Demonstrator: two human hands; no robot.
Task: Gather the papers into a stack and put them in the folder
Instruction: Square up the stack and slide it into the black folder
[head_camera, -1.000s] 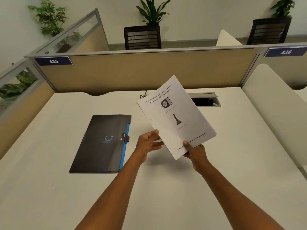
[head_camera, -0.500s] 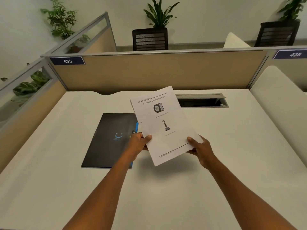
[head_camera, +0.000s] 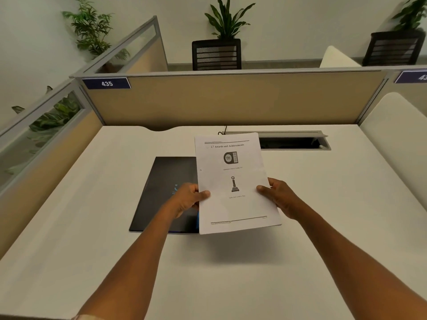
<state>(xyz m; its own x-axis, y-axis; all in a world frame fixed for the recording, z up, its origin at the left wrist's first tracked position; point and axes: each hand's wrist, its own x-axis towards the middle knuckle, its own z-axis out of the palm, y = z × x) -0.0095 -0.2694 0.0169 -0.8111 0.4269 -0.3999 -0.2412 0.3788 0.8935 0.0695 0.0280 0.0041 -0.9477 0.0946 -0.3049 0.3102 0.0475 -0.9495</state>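
Here both hands' fingers clamp the papers, overlapping the folder.

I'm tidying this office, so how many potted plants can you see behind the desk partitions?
4: far-left plant, centre planter plant, right planter plant, and left-glass plant. Others may be hidden.

Bench: I see a white top, bounded by tan partitions at the back and left.
On it: a black folder lies flat, closed, left of centre.
Back edge: a cable slot, lid raised.
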